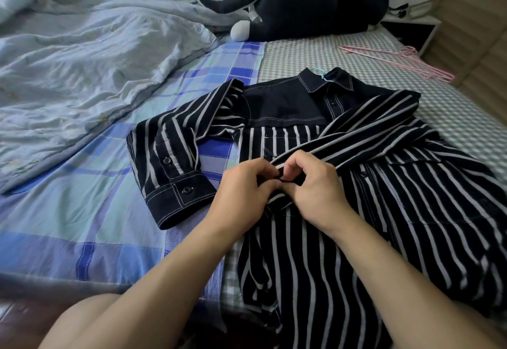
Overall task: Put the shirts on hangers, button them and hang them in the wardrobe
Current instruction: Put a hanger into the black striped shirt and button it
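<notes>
We note a quilt (90, 55) far left, a plush cat (296, 5) and pink hangers (397, 60) far right. The shirt (343, 211) lies on the bed (109, 184), collar far, hem near. Both hands, left (244, 192) and right (315, 186), pinch its front edge.

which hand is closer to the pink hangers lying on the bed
Right. The right hand pinches the striped shirt front, on the side toward the pink hangers; the left hand sits just beyond it, farther away.

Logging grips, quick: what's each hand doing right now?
Left hand: pinching the striped shirt at its front edge.
Right hand: pinching the same edge beside it.
</notes>
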{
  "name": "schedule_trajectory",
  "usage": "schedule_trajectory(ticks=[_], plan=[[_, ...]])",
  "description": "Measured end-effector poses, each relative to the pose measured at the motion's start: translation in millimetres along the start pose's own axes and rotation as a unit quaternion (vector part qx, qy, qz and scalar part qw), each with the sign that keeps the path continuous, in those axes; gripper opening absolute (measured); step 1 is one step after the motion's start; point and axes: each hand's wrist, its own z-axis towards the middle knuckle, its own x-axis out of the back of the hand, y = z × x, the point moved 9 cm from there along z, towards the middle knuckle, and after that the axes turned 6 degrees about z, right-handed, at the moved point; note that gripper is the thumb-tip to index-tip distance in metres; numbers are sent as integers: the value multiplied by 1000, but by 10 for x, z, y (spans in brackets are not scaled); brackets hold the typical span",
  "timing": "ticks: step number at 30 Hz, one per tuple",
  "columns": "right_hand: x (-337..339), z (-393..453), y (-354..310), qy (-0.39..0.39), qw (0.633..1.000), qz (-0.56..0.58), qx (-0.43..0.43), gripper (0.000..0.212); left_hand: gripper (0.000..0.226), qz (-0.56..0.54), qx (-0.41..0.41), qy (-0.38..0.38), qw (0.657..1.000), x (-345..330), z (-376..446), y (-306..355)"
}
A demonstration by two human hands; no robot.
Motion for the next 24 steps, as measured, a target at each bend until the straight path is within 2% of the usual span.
schedule_trajectory(ticks=[5, 8, 10, 18, 21, 24], plan=[[5, -32, -55, 10, 999, -17, 41, 31, 7, 54, -22, -42, 997, 16, 50, 13], [0, -40, -46, -10, 999, -21, 48, 33, 8, 64, -60, -102, 991, -22, 108, 54], [-17, -43, -68, -24, 997, -34, 64, 34, 8, 74, -72, -113, 988, -48, 120, 68], [3, 61, 3, -108, 990, -44, 76, 23, 11, 116, -206, 32, 971, 32, -87, 289], [53, 57, 3, -102, 992, -15, 76, 21, 13, 144, -245, 73, 956, 45, -168, 358], [52, 46, -15, -69, 994, -9, 90, 17, 16, 141, -252, 106, 952, 74, -217, 368]])
